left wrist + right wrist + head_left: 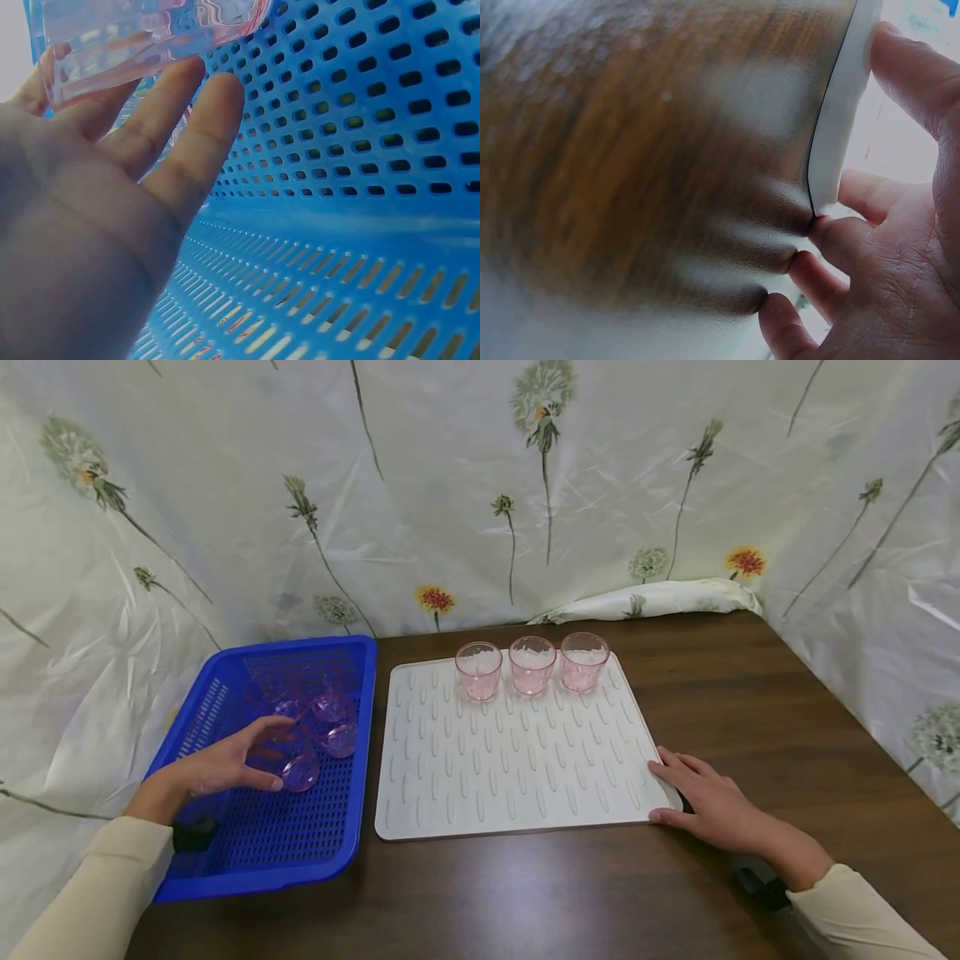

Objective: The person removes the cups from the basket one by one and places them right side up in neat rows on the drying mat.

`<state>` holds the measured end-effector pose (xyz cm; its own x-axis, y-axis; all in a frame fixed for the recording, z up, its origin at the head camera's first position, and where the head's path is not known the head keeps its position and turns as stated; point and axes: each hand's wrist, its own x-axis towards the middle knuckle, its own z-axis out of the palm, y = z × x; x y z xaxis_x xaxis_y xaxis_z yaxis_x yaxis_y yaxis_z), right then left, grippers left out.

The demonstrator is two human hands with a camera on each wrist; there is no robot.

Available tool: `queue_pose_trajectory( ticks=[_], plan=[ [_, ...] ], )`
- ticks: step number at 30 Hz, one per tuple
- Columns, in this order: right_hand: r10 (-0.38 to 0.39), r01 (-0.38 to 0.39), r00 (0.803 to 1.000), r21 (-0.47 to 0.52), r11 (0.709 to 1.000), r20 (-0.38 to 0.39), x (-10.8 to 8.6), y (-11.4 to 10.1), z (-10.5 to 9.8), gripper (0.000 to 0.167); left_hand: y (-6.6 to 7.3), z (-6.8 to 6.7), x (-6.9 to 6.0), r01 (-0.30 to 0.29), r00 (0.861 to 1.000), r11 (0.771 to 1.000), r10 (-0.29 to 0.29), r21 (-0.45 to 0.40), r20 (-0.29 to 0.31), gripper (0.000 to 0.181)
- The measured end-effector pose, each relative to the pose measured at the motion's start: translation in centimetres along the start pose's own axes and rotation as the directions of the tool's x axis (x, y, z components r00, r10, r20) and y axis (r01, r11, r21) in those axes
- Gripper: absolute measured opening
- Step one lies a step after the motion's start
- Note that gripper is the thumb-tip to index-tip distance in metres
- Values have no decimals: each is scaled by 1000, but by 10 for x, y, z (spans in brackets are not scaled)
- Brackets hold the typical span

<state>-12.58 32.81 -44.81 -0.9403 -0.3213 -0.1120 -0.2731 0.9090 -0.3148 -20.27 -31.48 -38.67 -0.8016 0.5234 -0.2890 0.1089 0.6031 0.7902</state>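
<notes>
My left hand (232,760) is inside the blue basket (351,835), its thumb and fingers around a clear pink glass (302,772). The left wrist view shows this glass (112,52) against the fingers (214,112). Other pink glasses (339,739) lie close by in the basket. On the right, my right hand (708,802) rests at the near right corner of a white ridged mat (517,760), thumb at the front edge and fingers along the side. In the right wrist view, fingertips (780,322) touch the tabletop beside the mat's edge (836,135). Three pink glasses (532,668) stand upright in a row along the mat's far edge.
The brown wooden table (525,893) extends in front of the mat and to its right. A flower-printed curtain (450,502) hangs behind and at both sides, with a rolled fold (652,602) lying on the table's back edge.
</notes>
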Motion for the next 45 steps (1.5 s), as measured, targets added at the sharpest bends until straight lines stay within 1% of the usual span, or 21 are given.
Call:
queue_pose_trajectory(
  ticks=[6, 11, 17, 22, 24, 26, 30, 32, 35, 37, 39, 42, 44, 45],
  plan=[
    [1, -1, 1000, -7, 1000, -1, 1, 0, -1, 82, 0, 0, 1, -13, 1000, 1000, 13, -2, 1, 91],
    [-1, 1, 1000, -3, 1000, 4, 1, 0, 0, 82, 1, 0, 1, -7, 1000, 1000, 7, -15, 1, 90],
    [-8, 8, 1000, -7, 1000, -5, 1, 0, 2, 81, 1, 0, 0, 2, 1000, 1000, -2, 8, -16, 86],
    [-11, 10, 1000, -4, 1000, -6, 1, 0, 2, 81, 2, -1, -7, -3, 998, 999, 5, 39, -66, 83],
    [-5, 5, 1000, -3, 1000, -7, 0, 0, 2, 81, 4, -4, -10, -5, 995, 998, 12, 67, -103, 81],
    [-2, 2, 1000, -3, 1000, -8, 0, 0, 2, 81, 8, -8, -15, 9, 990, 996, 4, 89, -142, 80],
    [1, -1, 1000, -1, 1000, -5, 0, 1, 1, 82, 20, -15, -23, 45, 974, 990, -14, 131, -227, 81],
    [8, -8, 1000, 1, 1000, 3, 1, 1, 0, 83, 30, -18, -25, 42, 964, 988, -1, 151, -267, 81],
    [12, -12, 1000, -1, 1000, 6, 2, 2, 0, 84, 49, -21, -23, 12, 948, 984, 46, 177, -316, 79],
    [12, -12, 1000, -2, 1000, 4, 2, 3, 1, 83, 62, -21, -18, -18, 940, 983, 79, 183, -333, 77],
    [0, 0, 1000, -7, 1000, -2, 2, 3, 2, 83, 73, -19, -10, -46, 935, 984, 104, 174, -339, 77],
    [-5, 5, 1000, -7, 1000, -3, 2, 4, 3, 82, 83, -16, 2, -77, 937, 988, 117, 131, -330, 77],
    [-6, 6, 1000, -7, 1000, -2, 2, 3, 3, 83, 87, -14, 10, -79, 938, 991, 111, 111, -329, 78],
    [-5, 5, 1000, -7, 1000, -3, 2, 3, 2, 83, 89, -14, 15, -70, 938, 993, 99, 98, -331, 79]
  ],
)
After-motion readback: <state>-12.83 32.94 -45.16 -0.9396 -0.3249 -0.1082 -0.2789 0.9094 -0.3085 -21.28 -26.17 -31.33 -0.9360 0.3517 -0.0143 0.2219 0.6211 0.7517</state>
